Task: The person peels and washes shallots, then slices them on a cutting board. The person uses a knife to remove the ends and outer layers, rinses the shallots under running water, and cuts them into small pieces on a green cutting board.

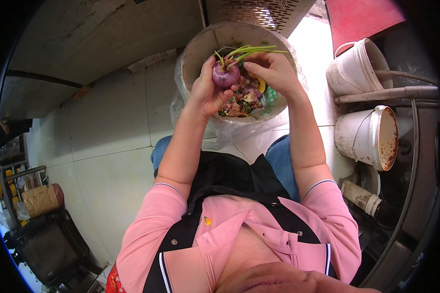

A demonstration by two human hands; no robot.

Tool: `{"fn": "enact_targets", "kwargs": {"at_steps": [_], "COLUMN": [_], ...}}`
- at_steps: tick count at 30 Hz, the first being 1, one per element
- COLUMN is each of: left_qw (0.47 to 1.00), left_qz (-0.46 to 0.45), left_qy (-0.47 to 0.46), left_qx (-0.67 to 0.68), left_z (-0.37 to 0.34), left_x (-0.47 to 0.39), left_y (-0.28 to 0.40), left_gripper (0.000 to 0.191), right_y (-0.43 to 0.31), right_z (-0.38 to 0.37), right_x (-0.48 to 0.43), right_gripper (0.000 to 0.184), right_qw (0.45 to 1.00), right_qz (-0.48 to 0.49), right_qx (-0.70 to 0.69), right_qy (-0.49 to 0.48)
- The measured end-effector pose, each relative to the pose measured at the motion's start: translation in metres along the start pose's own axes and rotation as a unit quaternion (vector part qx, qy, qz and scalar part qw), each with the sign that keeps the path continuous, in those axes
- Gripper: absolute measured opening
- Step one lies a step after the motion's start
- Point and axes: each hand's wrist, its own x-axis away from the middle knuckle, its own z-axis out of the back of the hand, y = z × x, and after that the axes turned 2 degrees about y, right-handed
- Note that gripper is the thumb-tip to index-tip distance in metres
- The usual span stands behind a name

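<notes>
A purple onion [226, 75] with long green sprouts [255, 50] is held in my left hand [208, 89], its sprouted top facing up and away. My right hand [275, 73] has its fingers on the sprouts, just right of the bulb; whether they grip tightly is hard to see. Both hands are above a round bin [198, 40] lined with a clear plastic bag [220, 132]. Inside the bin lie onion skins and vegetable scraps [242, 100], a yellow curved peel [261, 85] and a green checked piece [270, 98].
On the right stand two dirty white buckets [346, 71] [355, 135] beside metal pipes [385, 93]. A metal cabinet [106, 36] borders the tiled floor [110, 121] at upper left. A black crate-like object [49, 249] and a brown package [40, 200] are at lower left. Another person's hand [3, 127] shows at far left.
</notes>
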Motion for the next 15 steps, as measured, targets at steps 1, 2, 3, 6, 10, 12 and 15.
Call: {"fn": "enact_targets", "kwargs": {"at_steps": [1, 2, 3, 6, 10, 12, 15], "left_qw": [1.000, 0.999, 0.998, 0.992, 0.980, 0.977, 0.964], "left_qz": [-0.003, -0.006, -0.003, 0.018, 0.059, 0.060, 0.078], "left_qy": [0.009, 0.018, 0.028, 0.051, 0.037, 0.039, 0.027], "left_qx": [0.017, 0.034, 0.053, 0.110, 0.184, 0.199, 0.252], "left_z": [0.003, 0.006, 0.006, 0.006, 0.009, 0.008, 0.007], "left_x": [-0.003, -0.005, -0.007, -0.010, -0.004, 0.004, 0.014], "left_y": [-0.002, -0.004, -0.005, -0.005, -0.002, 0.002, 0.007], "left_gripper": [0.057, 0.057, 0.058, 0.061, 0.068, 0.072, 0.074], "right_y": [-0.005, -0.006, -0.005, -0.010, -0.010, -0.009, -0.009], "right_z": [-0.003, -0.008, -0.013, -0.019, -0.020, -0.019, -0.011], "right_x": [0.002, 0.002, 0.002, 0.004, 0.003, 0.001, 0.003], "right_gripper": [0.021, 0.020, 0.020, 0.019, 0.016, 0.021, 0.021], "right_qw": [0.998, 0.998, 0.998, 0.998, 0.990, 0.987, 0.973], "right_qz": [-0.017, -0.003, 0.011, -0.002, -0.059, -0.057, -0.119], "right_qx": [-0.041, -0.050, -0.059, -0.059, -0.123, -0.139, -0.196], "right_qy": [-0.033, -0.034, -0.034, -0.029, 0.026, 0.051, 0.037]}}
